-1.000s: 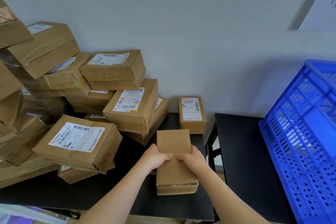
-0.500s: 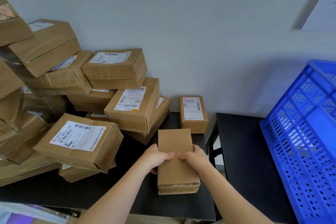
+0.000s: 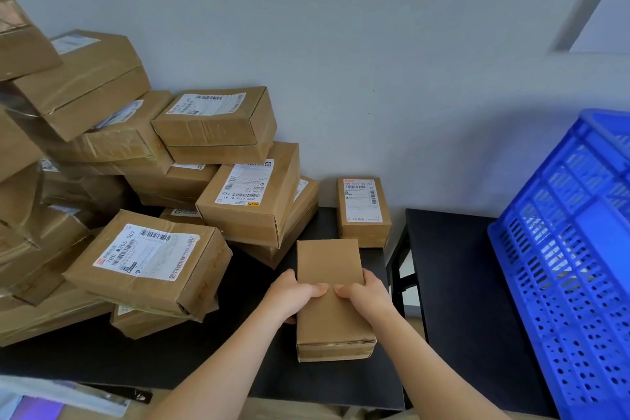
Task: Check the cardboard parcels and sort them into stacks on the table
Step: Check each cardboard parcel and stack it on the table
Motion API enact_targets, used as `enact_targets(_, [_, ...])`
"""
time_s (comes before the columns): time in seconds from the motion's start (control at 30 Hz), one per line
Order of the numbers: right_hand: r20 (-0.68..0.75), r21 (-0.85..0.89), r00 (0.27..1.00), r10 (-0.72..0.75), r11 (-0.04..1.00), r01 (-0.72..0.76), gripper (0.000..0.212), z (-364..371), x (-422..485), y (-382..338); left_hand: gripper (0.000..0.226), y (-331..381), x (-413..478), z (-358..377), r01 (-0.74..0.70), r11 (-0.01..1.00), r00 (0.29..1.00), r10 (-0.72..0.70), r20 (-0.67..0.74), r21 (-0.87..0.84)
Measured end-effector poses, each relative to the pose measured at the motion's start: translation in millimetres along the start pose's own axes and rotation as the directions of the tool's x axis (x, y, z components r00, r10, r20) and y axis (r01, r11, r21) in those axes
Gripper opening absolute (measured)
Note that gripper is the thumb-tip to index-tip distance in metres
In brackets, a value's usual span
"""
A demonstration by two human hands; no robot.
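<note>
Still left hand point(image 3: 289, 293) and right hand point(image 3: 367, 297) around parcel point(image 3: 329, 261) (unmoved)

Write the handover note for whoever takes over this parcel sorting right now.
Left hand: grips the plain parcel at its left edge, thumb on top.
Right hand: grips its right edge, thumb on top.
The plain parcel is at the front of the black table, with no label on its upper face.
Done, apparently: one small labelled parcel sits apart by the wall.
Left: the loose pile on the left looks unsorted.
The blue crate sits on the side table.
</note>
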State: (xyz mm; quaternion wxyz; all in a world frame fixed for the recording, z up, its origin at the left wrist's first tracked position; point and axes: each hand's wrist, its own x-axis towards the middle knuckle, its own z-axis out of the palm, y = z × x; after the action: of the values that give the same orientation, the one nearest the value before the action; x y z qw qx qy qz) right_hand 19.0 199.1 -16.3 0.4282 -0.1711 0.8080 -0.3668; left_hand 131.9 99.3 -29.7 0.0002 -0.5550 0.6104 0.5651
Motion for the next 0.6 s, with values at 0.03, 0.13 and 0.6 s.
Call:
enact_targets(0.03, [0.004, 0.009, 1.0, 0.006, 1.0, -0.006, 0.068, 0, 0, 0, 0.061, -1, 0, 1, 0.0, 1.0, 1.0, 0.0, -0.005, 0.001])
enact_targets(0.13, [0.008, 0.017, 1.0, 0.018, 1.0, -0.018, 0.066, -2, -2, -2, 0.067, 0, -2, 0, 0.0, 1.0, 1.0, 0.0, 0.004, 0.004])
enact_targets(0.6, [0.033, 0.074, 0.999, 0.031, 0.997, -0.033, 0.072, -2, -9, -1, 0.037, -8, -13, -7, 0.075, 0.952, 0.994, -0.046, 0.103, -0.296])
